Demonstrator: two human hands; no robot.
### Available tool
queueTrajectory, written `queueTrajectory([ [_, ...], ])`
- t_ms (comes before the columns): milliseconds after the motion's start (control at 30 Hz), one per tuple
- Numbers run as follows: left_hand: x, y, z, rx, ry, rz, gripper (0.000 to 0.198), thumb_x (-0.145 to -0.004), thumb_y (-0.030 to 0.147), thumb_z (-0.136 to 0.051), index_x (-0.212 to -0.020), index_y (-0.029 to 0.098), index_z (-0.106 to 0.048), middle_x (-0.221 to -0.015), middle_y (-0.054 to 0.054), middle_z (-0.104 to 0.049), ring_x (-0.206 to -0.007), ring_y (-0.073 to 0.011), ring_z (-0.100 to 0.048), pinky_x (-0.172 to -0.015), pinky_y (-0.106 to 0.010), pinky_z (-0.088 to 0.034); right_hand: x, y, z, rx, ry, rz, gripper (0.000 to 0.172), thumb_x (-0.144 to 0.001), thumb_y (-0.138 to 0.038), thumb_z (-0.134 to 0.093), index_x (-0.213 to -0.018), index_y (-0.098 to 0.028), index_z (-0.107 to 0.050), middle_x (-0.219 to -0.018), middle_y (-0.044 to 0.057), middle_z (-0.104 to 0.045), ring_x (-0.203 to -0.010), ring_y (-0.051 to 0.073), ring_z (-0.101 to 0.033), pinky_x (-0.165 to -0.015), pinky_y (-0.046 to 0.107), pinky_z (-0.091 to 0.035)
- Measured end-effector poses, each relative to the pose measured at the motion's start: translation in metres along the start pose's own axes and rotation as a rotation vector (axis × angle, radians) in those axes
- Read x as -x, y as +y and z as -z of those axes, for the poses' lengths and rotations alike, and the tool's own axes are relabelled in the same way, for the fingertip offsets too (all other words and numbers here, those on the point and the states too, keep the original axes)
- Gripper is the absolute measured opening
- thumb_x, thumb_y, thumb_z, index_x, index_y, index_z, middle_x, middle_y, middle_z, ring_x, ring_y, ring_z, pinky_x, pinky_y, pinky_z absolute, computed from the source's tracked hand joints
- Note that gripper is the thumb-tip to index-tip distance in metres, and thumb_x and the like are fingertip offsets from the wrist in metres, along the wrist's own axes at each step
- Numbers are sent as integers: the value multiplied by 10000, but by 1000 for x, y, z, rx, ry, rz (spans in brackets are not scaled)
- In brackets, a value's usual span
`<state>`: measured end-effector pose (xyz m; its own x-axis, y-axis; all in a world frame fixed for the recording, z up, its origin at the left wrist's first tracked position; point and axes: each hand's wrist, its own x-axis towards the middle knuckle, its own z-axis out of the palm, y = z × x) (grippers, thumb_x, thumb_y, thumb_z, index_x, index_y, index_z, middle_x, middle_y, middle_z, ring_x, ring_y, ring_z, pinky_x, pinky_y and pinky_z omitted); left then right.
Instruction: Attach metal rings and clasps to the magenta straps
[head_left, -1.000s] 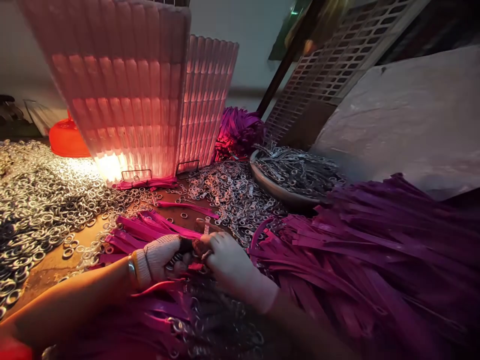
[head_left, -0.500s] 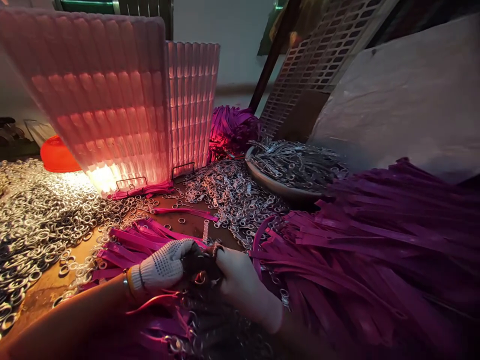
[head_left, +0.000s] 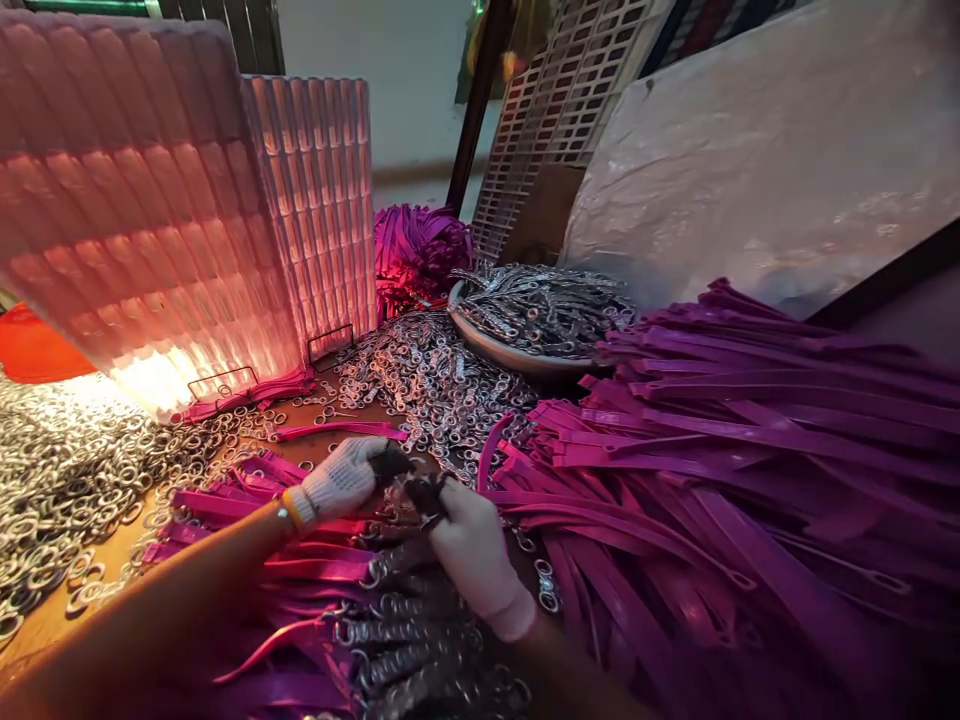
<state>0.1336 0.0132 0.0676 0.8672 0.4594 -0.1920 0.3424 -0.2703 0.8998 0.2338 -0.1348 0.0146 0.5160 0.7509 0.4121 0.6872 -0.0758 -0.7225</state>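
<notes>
My left hand (head_left: pixel 341 478) wears a white dotted glove with dark fingertips, and its fingers are pinched together over the bench. My right hand (head_left: pixel 469 550), in a pale glove, is closed right beside it, fingertips almost touching the left ones. Whatever small piece they pinch between them is too dark to name. Beneath both hands lie purple straps fitted with metal rings (head_left: pixel 390 620). A big heap of loose purple straps (head_left: pixel 735 450) spreads to the right.
Piles of metal rings (head_left: pixel 67 460) cover the left of the bench. Metal clips (head_left: pixel 420 375) lie in the middle, more in a shallow bowl (head_left: pixel 495 350). Ribbed translucent lit panels (head_left: pixel 172 220) stand at the back left, a plastic-covered bundle (head_left: pixel 765 160) at the back right.
The view has tipped and shifted, so everything sits further left and lower. Both hands stay together, pinching; the finished ringed straps below them show more fully.
</notes>
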Motion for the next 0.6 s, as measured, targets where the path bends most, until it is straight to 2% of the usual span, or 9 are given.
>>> queueTrajectory([
  [67,-41,-6,6,-407,-6,-27,178,-874,166,-470,-856,146,-647,-657,-19,-570,-586,-130,-528,-586,-231,-436,-3,16,2,23,146,-50,267,-896,-299,-459,-660,-208,-545,-663,52,-612,-618,172,-507,-599,277,-366],
  [100,-61,-11,7,-502,6,-27,149,-837,116,-508,-846,139,-654,-733,-48,-609,-683,-157,-572,-663,-252,-458,-3,23,3,21,176,-65,277,-908,-305,-448,-669,-209,-549,-677,61,-619,-630,175,-509,-617,280,-383],
  [200,-106,-26,1,-597,13,-7,157,-755,37,-581,-855,128,-662,-923,-117,-649,-907,-233,-613,-825,-306,-459,-2,37,6,-8,137,-120,253,-926,-278,-423,-754,-201,-592,-699,63,-640,-626,171,-511,-629,276,-419],
  [300,-126,-36,-11,-601,14,47,158,-823,119,-579,-963,131,-652,-928,-143,-646,-925,-265,-632,-830,-341,-465,-3,44,8,-5,90,-156,212,-905,-248,-433,-853,-184,-628,-707,53,-652,-619,167,-514,-621,267,-447],
  [367,-126,-38,-11,-579,29,84,161,-864,195,-566,-993,132,-640,-894,-142,-641,-887,-262,-642,-791,-333,-473,-7,45,10,0,65,-168,229,-890,-227,-426,-909,-172,-648,-753,68,-671,-672,181,-548,-664,277,-476],
  [433,-117,-35,-1,-540,33,100,140,-854,225,-591,-947,133,-641,-860,-124,-639,-824,-232,-643,-731,-290,-471,-14,42,9,-19,40,-151,266,-866,-185,-413,-972,-164,-656,-878,99,-699,-792,205,-594,-769,307,-498],
  [533,-82,-27,27,-470,5,115,192,-874,303,-567,-916,133,-645,-687,-55,-605,-587,-151,-586,-555,-227,-421,-25,28,4,-55,-36,-76,356,-801,-97,-399,-1047,-169,-646,-1045,114,-698,-965,218,-610,-899,324,-474],
  [600,-48,-24,44,-287,-37,150,315,-904,400,-499,-971,128,-645,-565,-5,-543,-415,-101,-457,-434,-207,-333,-31,12,-3,-15,-134,-39,368,-768,-52,-395,-1001,-180,-649,-1001,95,-701,-959,210,-614,-877,297,-467],
])
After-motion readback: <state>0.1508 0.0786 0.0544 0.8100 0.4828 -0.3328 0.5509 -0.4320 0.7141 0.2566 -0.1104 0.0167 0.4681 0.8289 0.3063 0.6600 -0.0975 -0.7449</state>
